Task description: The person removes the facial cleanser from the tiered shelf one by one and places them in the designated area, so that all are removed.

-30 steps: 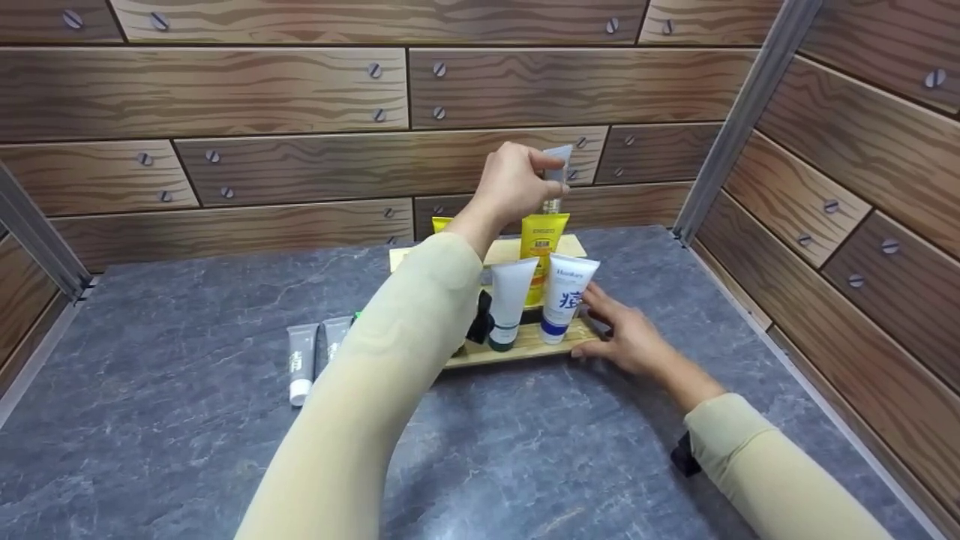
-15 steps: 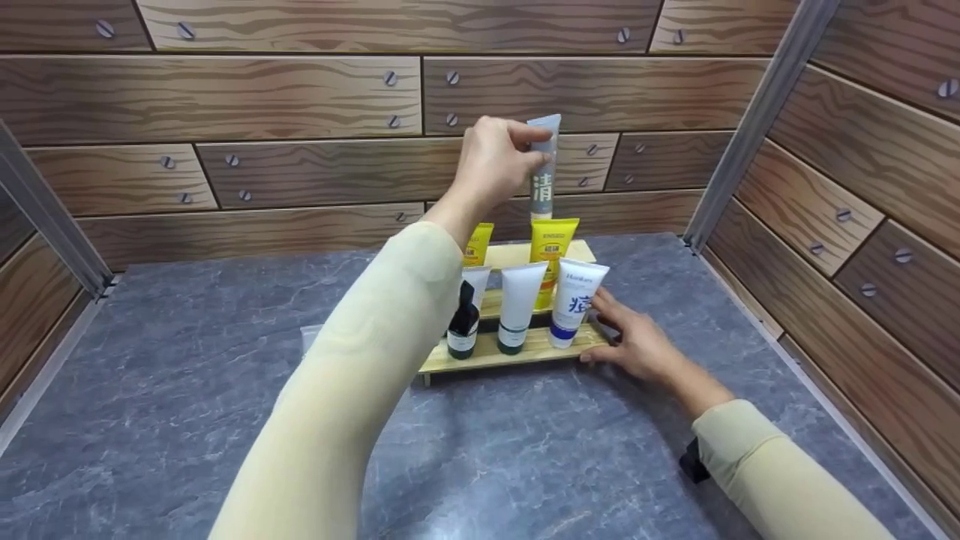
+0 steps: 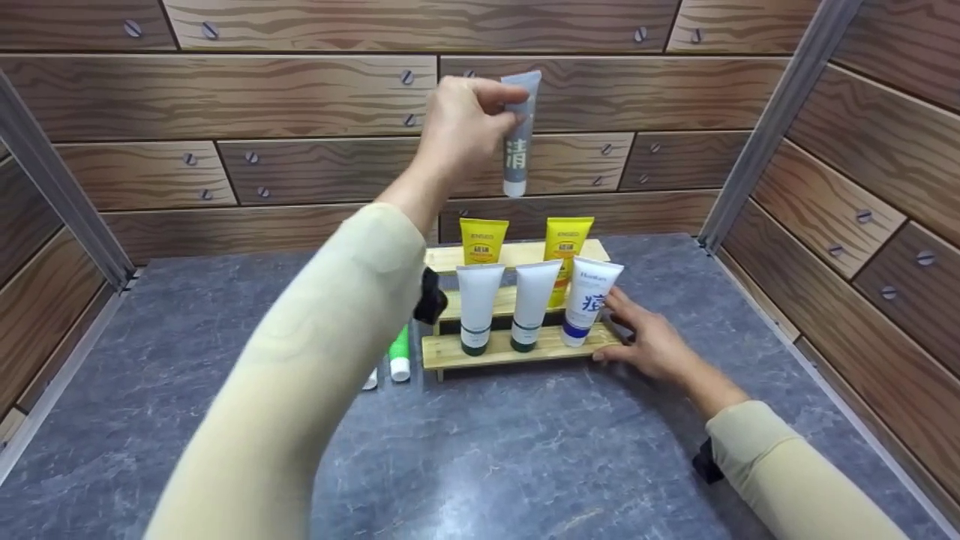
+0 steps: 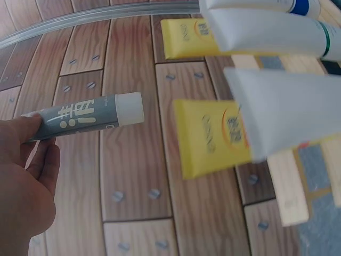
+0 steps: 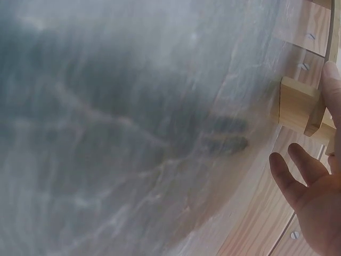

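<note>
My left hand (image 3: 469,124) pinches a grey squeeze tube (image 3: 517,142) near its flat crimped end. The tube hangs with its white cap down, in the air above a tiered wooden rack (image 3: 450,352), and light characters mark its side. In the left wrist view the same tube (image 4: 80,118) is apart from everything else. My right hand (image 3: 649,341) rests at the rack's right end, the thumb by the lower step's front corner. The right wrist view has two straight fingers (image 5: 285,176) of it, touching nothing. On the lower step stand white tubes (image 3: 480,300) and a blue-capped tube (image 3: 589,300).
Yellow tubes (image 3: 484,238) stand on the rack behind the white ones. Left of the rack a green tube (image 3: 399,352) lies on the grey marbled tabletop (image 3: 465,442), with another white cap beside it, mostly behind my left sleeve. Wood-patterned walls (image 3: 322,94) enclose the back and sides.
My left hand has lifted the grey tube up and leftward from behind the yellow tube, so all of its cap now shows. My right hand stays at the rack's end.
</note>
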`<control>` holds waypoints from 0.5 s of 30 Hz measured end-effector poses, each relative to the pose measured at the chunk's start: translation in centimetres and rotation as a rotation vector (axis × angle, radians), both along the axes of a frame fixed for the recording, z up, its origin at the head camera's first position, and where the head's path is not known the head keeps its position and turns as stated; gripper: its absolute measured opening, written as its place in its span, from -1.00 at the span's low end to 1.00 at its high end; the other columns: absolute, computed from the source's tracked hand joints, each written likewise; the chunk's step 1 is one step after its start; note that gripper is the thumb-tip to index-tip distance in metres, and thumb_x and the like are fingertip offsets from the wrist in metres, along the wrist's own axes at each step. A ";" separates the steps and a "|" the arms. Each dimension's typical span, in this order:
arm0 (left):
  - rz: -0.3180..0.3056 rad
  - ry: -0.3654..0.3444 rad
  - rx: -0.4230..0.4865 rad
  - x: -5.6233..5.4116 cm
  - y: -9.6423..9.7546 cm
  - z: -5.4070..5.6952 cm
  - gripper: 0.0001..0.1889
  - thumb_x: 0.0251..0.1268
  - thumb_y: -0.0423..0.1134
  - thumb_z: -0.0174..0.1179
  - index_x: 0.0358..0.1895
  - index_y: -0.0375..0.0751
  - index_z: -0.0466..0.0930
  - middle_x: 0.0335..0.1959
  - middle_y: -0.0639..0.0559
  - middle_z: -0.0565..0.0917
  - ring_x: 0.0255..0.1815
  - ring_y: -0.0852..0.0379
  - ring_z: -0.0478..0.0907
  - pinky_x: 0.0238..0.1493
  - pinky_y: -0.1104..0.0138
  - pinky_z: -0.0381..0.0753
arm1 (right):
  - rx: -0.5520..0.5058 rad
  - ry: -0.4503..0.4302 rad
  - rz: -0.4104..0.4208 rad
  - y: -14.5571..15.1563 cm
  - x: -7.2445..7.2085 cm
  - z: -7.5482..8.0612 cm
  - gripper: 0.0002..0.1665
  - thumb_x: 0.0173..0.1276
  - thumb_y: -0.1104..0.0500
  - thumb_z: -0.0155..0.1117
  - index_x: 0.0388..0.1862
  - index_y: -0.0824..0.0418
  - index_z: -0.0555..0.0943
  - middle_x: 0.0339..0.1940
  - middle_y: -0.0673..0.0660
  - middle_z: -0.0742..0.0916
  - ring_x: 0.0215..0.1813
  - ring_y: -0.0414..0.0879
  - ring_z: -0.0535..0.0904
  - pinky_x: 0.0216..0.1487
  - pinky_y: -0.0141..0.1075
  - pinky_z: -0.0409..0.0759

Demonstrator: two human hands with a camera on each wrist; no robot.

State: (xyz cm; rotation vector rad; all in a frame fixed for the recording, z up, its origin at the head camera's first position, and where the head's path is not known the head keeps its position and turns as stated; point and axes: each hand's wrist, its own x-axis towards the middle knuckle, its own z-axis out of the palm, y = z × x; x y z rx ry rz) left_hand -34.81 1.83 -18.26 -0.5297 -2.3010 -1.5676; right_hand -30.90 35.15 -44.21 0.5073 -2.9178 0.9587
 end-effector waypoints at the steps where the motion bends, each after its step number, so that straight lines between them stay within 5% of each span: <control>1: 0.000 0.005 -0.003 0.2 -0.4 0.2 -0.74 0.46 -0.43 0.34 0.10 -0.10 0.82 0.19 0.00 0.76 0.15 0.16 0.69 0.10 0.48 0.65 | 0.005 -0.001 -0.001 0.0 0.0 0.0 0.31 0.18 -0.09 0.67 0.76 0.07 0.11 0.76 0.18 0.11 0.62 0.38 0.22 0.59 0.35 0.03; 7: 0.041 0.040 -0.042 1.0 -2.9 1.0 -0.76 0.46 -0.41 0.35 0.09 -0.10 0.82 0.16 0.00 0.78 0.12 0.19 0.70 0.11 0.48 0.65 | 0.036 0.016 0.004 0.1 -0.1 0.0 0.32 0.18 -0.08 0.68 0.76 0.07 0.10 0.76 0.17 0.10 0.58 0.37 0.30 0.58 0.35 0.05; 15: 0.069 0.002 -0.030 1.8 -6.5 0.7 -0.77 0.43 -0.43 0.37 0.05 -0.12 0.83 0.14 -0.02 0.79 0.08 0.17 0.73 0.09 0.44 0.67 | 0.045 0.024 0.008 0.0 -0.2 -0.1 0.33 0.17 -0.14 0.67 0.76 0.07 0.10 0.75 0.22 0.09 0.59 0.43 0.26 0.56 0.40 0.03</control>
